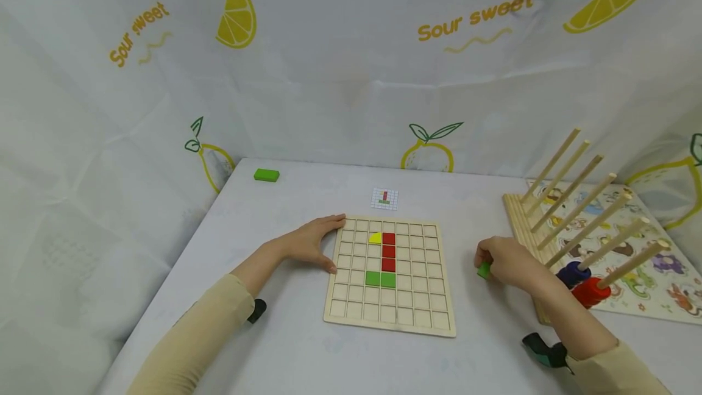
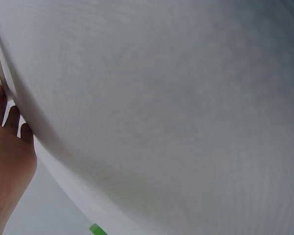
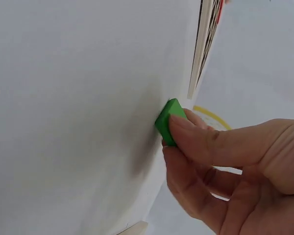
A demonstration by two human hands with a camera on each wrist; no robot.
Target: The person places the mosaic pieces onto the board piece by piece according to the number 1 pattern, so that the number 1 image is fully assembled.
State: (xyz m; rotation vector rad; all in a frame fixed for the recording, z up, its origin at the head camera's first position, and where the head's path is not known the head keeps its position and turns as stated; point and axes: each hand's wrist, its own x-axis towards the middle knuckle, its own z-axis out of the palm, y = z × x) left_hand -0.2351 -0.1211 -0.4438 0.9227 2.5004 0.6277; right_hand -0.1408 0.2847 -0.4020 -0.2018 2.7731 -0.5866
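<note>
A wooden grid board (image 1: 419, 297) lies on the table, bearing a yellow quarter-round tile (image 1: 375, 238), red square tiles (image 1: 389, 252) in a column and two green square tiles (image 1: 373, 278) below. My left hand (image 1: 307, 242) rests at the board's left edge, thumb and fingers spread apart; in the left wrist view the fingertips touch its rim. To the right of the board, my right hand (image 1: 507, 261) pinches a small green block (image 3: 170, 122) between thumb and fingers, close over the table. Part of the block is hidden behind the thumb.
Behind the board lies a small pattern card (image 1: 385, 198). A green rectangular block (image 1: 266, 175) is at the back left. On the right stands a wooden peg rack (image 1: 521, 218) with blue and red rings, beside a picture board (image 1: 652, 279). A patterned curtain (image 1: 340, 78) closes the back.
</note>
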